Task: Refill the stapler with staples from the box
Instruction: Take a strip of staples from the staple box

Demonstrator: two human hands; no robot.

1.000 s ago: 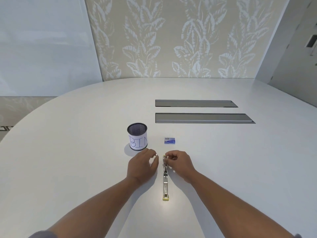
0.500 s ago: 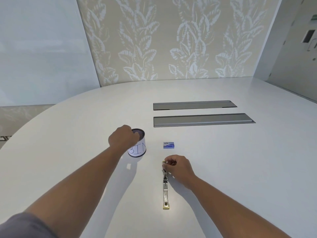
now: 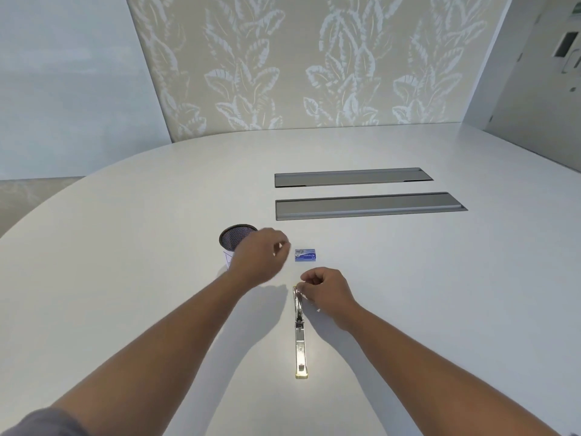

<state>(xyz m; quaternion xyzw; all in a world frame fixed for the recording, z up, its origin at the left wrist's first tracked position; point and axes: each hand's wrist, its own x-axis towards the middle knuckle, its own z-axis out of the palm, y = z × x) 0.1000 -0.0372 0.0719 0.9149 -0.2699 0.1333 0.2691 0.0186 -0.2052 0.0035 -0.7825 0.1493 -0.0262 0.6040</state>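
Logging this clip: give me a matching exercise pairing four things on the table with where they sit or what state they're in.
Things:
1. stapler
2. staple box
3. mesh bin
4. left hand

States:
A. blue, lying beyond the right hand
B. blurred, in the air beside the box
C. opened out flat, far end held
D. upright, partly hidden by a hand

Pairs: 1-C, 2-A, 3-D, 4-B

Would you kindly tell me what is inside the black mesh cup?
Only dark mesh shows inside the black mesh cup; nothing is discernible. The blurred left hand covers its right side and hides the bottom.
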